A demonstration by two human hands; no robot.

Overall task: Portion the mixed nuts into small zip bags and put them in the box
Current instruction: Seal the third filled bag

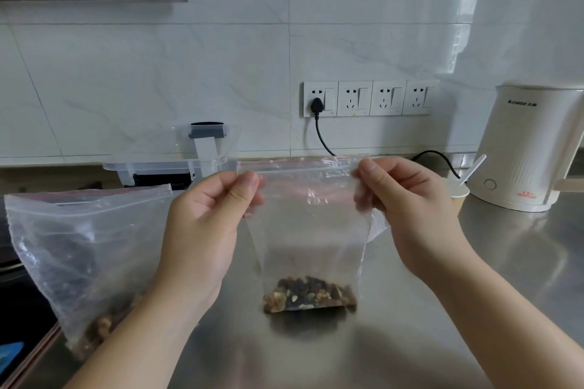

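Note:
A small clear zip bag (pixel 311 230) with a red seal line hangs upright over the steel counter. A portion of mixed nuts (pixel 309 295) lies at its bottom. My left hand (pixel 205 224) pinches the bag's top left corner. My right hand (pixel 407 211) pinches the top right corner. A large clear bag of mixed nuts (pixel 79 249) stands at the left, its mouth up. A clear plastic box (pixel 170 164) with a grey latch sits behind my left hand, its lid raised against the wall.
A white electric kettle (pixel 524 148) stands at the right with its black cord plugged into the wall sockets (pixel 369 98). A paper cup (pixel 459 193) with a white spoon sits beside the kettle. The steel counter (pixel 521 262) ends at the left by a dark hob.

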